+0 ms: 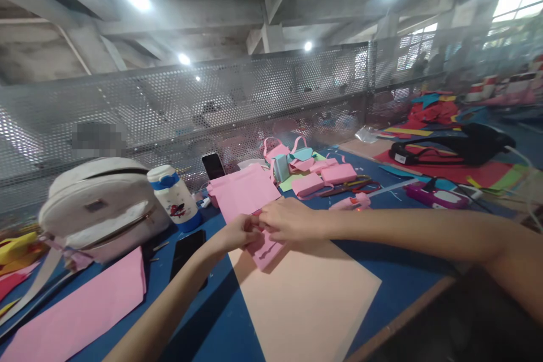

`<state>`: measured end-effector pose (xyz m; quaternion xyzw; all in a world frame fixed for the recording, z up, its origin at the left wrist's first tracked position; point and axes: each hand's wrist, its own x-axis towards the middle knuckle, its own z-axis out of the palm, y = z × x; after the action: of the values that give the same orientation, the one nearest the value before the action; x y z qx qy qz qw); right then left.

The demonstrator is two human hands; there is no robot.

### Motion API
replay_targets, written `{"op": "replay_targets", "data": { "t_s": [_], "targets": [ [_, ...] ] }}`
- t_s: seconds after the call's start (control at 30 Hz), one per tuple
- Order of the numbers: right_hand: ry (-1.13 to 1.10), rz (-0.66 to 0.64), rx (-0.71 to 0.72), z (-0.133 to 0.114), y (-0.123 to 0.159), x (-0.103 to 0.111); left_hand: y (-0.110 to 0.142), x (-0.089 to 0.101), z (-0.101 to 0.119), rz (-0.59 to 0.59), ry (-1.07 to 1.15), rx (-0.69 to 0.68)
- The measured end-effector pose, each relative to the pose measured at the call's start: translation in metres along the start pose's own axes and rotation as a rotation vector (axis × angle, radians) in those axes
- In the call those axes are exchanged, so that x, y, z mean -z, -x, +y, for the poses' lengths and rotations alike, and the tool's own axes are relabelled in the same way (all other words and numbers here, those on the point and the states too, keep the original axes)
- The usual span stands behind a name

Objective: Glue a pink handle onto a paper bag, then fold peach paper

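Both my hands meet over a small folded piece of pink paper (265, 254), which looks box-like with a slot or flap on its near side. My left hand (242, 233) pinches its left edge with curled fingers. Across its top lies my right hand (292, 219), fingers bent down onto the paper, fingertips partly hidden. Beneath is a peach paper sheet (309, 300). Just beyond my hands rests a flat pink sheet (244, 189). To the right of that, several small pink paper bags (309, 185) with handles stand beside a light blue one (281, 168).
Right of my hands lie a pink glue gun (352, 202) with a lit red light, scissors (360, 185) and a purple device (439, 195). On the left are a white backpack (102, 203), a bottle (176, 198), a dark phone (186, 251) and pink paper (85, 317). A perforated metal screen (254, 90) stands behind.
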<state>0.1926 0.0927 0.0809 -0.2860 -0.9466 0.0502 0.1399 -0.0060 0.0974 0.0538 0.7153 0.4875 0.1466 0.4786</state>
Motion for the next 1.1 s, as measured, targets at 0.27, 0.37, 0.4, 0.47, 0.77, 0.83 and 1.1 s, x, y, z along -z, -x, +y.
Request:
{"op": "replay_targets", "data": {
  "t_s": [0.27, 0.37, 0.4, 0.47, 0.77, 0.83, 1.1],
  "targets": [
    [-0.535, 0.609, -0.241, 0.022, 0.03, -0.045, -0.001, -0.003, 0.007, 0.238, 0.059, -0.147],
    [-0.776, 0.661, -0.276, 0.033, 0.03, -0.067, 0.001, -0.014, 0.014, 0.288, 0.046, -0.229],
    [-0.853, 0.654, -0.272, 0.034, 0.029, -0.072, 0.002, -0.019, 0.016, 0.3, 0.04, -0.256],
    [-0.989, 0.632, -0.253, 0.035, 0.027, -0.079, 0.004, -0.028, 0.018, 0.332, 0.022, -0.301],
    [-1.265, 0.605, -0.208, 0.029, 0.03, -0.078, 0.015, -0.053, 0.008, 0.573, -0.129, -0.382],
    [-1.292, 0.583, -0.195, 0.028, 0.031, -0.078, 0.019, -0.056, 0.004, 0.606, -0.164, -0.39],
    [-1.32, 0.513, -0.193, 0.023, 0.037, -0.074, 0.028, -0.061, -0.006, 0.703, -0.303, -0.419]
  ]
}}
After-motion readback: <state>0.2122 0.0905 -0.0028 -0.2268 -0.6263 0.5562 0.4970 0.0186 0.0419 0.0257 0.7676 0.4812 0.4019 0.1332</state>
